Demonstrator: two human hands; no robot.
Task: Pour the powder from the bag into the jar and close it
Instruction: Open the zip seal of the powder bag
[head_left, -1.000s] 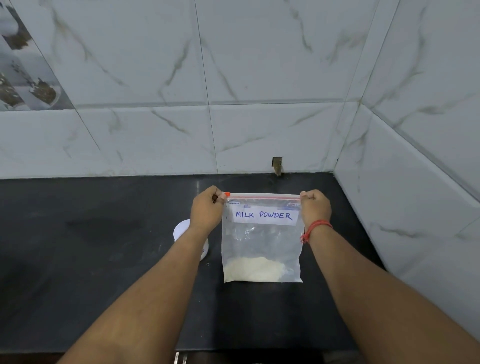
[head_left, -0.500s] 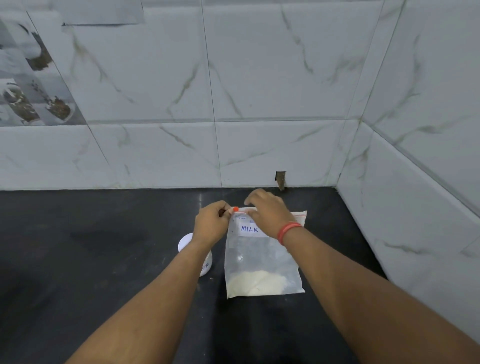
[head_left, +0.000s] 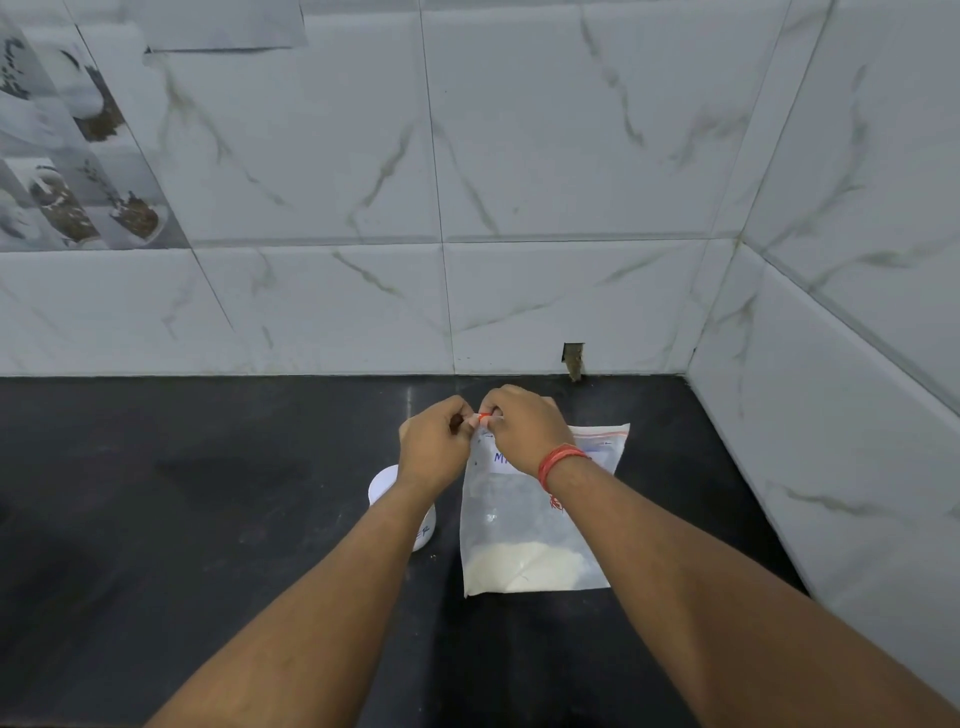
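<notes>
A clear zip bag (head_left: 524, 519) stands on the black table (head_left: 208, 519) near its back right corner, pale powder (head_left: 522, 569) settled along its bottom. Both hands meet at the bag's top left corner: the left hand (head_left: 434, 449) pinches the corner, and the right hand (head_left: 519, 431) pinches the orange slider (head_left: 484, 415) on the zip strip. A red thread band (head_left: 558, 462) circles the right wrist. Just beside the bag on its left, the white jar (head_left: 387, 488) sits on the table, mostly hidden under the left forearm.
</notes>
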